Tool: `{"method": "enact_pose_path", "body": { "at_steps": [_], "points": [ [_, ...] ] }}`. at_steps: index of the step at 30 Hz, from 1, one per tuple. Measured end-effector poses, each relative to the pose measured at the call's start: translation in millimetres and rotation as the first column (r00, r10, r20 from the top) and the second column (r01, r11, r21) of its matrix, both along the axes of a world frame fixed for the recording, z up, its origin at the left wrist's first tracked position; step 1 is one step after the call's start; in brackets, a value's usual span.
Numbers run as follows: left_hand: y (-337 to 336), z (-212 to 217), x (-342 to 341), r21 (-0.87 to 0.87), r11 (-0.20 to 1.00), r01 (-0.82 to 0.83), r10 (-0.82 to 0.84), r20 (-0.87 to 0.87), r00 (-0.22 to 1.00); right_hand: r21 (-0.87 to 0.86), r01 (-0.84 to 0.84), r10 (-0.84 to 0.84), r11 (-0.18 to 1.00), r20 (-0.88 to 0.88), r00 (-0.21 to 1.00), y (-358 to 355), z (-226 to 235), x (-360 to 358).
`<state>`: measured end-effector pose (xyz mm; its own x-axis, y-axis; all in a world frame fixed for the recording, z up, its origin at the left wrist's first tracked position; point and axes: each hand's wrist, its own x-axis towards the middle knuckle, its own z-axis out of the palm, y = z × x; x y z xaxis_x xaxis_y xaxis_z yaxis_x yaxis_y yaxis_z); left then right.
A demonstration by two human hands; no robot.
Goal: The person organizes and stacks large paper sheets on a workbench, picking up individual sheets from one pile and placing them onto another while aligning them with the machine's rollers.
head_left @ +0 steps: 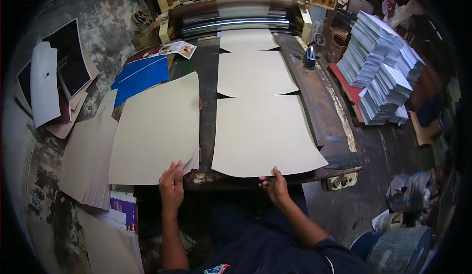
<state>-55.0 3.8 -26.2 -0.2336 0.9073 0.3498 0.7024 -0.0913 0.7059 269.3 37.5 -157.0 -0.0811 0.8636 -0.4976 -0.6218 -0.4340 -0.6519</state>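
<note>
Three cream cardboard sheets lie in a line on the dark machine bed (209, 77), leading up to the rollers (236, 23). My right hand (277, 188) pinches the front edge of the nearest sheet (265, 134), thumb on top and fingers curled beneath. To the left rests a stack of similar cream sheets (155, 126). At its front edge, my left hand (172, 185) has its fingers closed on the top sheet near the right corner, where the cardboard curls up a little.
More cream sheets (86, 161) lean at the left, beside blue sheets (142, 77). Dark and white sheets (44, 85) stand against the stained wall. A blue tape dispenser (310, 57) sits on the bed's right side. Stacked white paper bundles (376, 53) rest on a red-topped pallet at right.
</note>
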Motion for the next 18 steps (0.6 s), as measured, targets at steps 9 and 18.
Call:
{"method": "enact_pose_path", "body": {
  "at_steps": [9, 18],
  "points": [
    [-3, 12, -10, 0.097, 0.978, -0.187, 0.064, 0.710, 0.701, -0.007, 0.164, -0.163, 0.986, 0.057, 0.985, 4, 0, -17],
    [-27, 33, 20, 0.056, 0.867, 0.496, -0.499, 0.050, 0.865, 0.330, -0.163, 0.206, 0.930, -0.100, 0.974, 2, 70, 9]
  ]
}}
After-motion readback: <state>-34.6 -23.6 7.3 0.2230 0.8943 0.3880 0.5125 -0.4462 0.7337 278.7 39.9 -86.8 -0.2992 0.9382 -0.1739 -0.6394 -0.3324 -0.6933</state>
